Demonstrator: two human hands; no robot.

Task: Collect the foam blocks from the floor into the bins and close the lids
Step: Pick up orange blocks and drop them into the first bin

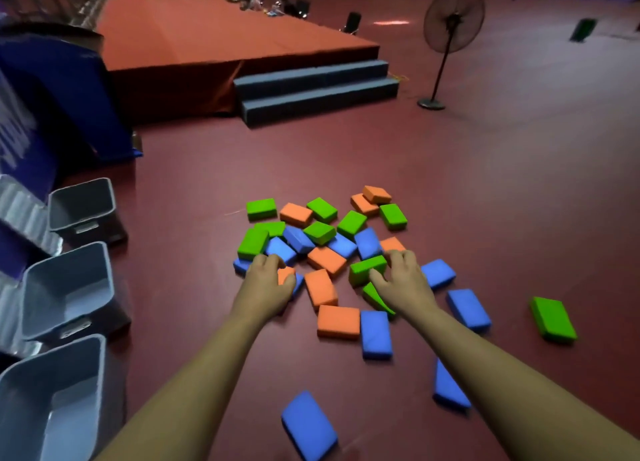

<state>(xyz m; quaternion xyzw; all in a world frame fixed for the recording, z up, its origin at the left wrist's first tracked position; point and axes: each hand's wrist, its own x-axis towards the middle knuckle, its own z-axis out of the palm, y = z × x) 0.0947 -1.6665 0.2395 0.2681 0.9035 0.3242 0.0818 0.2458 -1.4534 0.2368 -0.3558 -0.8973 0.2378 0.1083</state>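
The foam blocks lie in a loose pile of orange, green and blue pieces on the dark red floor, and both hands are inside the near edge of that pile. The left hand is palm down with its fingers curled over an orange block; only a corner of this block shows between thumb and fingers, and the rest is hidden under the palm. The right hand grips a green block, with the thumb on the near face and the fingers curled over the far end, and the block sits tilted above its neighbours. A second green piece lies under the right wrist, touching it or just below it; which cannot be told. Between the two hands lie two orange blocks, one beyond the other. Beyond the fingertips the pile continues with overlapping blocks of all three colours. Outboard of the right hand lie two blue blocks, and a lone green block rests well apart, farther right. Nearer the person than the grips, one blue block lies between the forearms and another is partly covered by the right forearm. To the left of the left hand, three grey bins stand in a row with their tops uncovered. Well beyond the pile are a red-covered stage, grey steps and a pedestal fan
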